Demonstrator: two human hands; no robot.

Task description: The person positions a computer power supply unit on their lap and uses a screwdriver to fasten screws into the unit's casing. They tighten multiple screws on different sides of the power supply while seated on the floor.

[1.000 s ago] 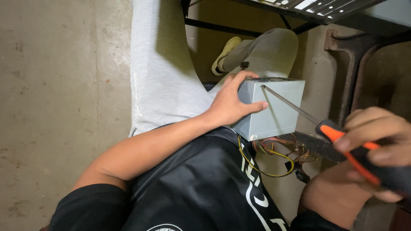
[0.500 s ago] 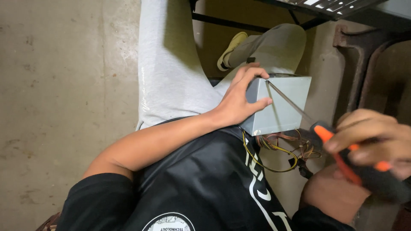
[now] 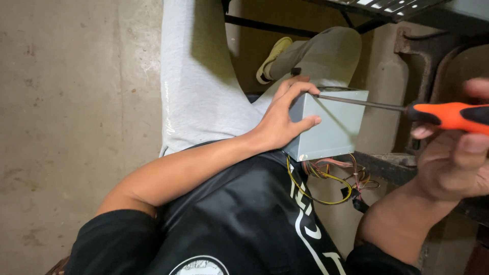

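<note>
the left hand (image 3: 282, 119) is spread over the near corner of a grey metal box (image 3: 331, 130), fingers half open and curved: the thumb lies along the lower side face, the forefinger reaches up to the top edge, and the rest sit behind it. it steadies the box rather than wrapping it. the box rests on the person's lap, against the pale grey trouser leg (image 3: 196, 81) and just above the black shirt (image 3: 239, 219). a bundle of wires (image 3: 331, 178), yellow, orange and dark, spills out of the box's underside and loops down beside the shirt. the right hand (image 3: 453, 158) is at the right edge, closed around a screwdriver (image 3: 407, 109) with an orange and black handle; the thumb sits on top of the handle and the fingers curl beneath, though part of the hand runs out of view. the thin shaft lies nearly level and points left, its tip at the top corner of the box, right beside the left forefinger; whether it is seated in a screw i cannot tell. a yellowish shoe (image 3: 275, 58) shows farther off, past the knee, on the bare concrete floor (image 3: 66, 102). a rusty metal frame (image 3: 423, 46) stands behind the box on the right.
</note>
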